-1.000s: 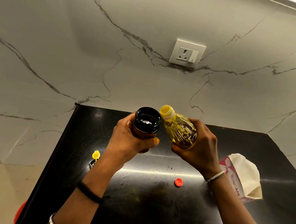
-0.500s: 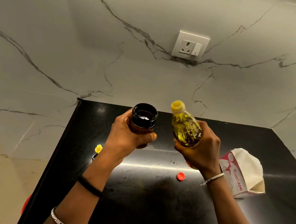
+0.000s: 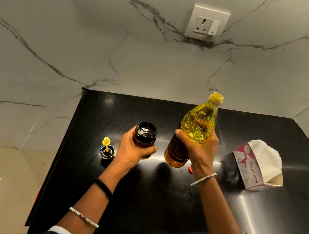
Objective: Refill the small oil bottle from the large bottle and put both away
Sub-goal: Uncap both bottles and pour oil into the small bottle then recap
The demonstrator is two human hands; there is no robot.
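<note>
Above the glossy black stone counter (image 3: 142,200), my left grip (image 3: 133,149) wraps the small dark amber glass bottle (image 3: 145,135), open mouth upward. My right grip (image 3: 201,151) clasps the large clear plastic bottle of yellow oil (image 3: 196,126) (uncapped), long axis near-upright, neck leaning toward the wall.

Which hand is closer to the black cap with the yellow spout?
Left. The left hand, gripping the small dark bottle, is just right of the black yellow-spouted cap; the right hand, holding the large yellow oil bottle, is farther right.
</note>
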